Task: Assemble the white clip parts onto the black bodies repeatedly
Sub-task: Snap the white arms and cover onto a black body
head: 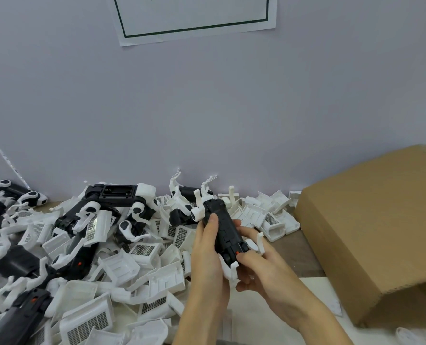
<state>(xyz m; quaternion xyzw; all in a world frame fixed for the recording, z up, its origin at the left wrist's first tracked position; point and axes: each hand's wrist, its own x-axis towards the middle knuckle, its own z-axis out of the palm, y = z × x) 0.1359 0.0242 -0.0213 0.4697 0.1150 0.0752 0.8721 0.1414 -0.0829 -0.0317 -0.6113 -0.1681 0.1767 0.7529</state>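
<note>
A black body with white leg-like parts at its corners is held above the table, its far end pointing away from me. My left hand grips its left side, thumb lying along the top. My right hand holds the near end from the right and below, thumb by a small red button, fingers curled around a white part at the body's near corner. Another white leg sticks up beside my right fingers.
A heap of loose white clip parts and several assembled black bodies covers the table's left and middle, reaching the grey wall. A brown cardboard box lies tilted at the right. A paper sheet hangs on the wall.
</note>
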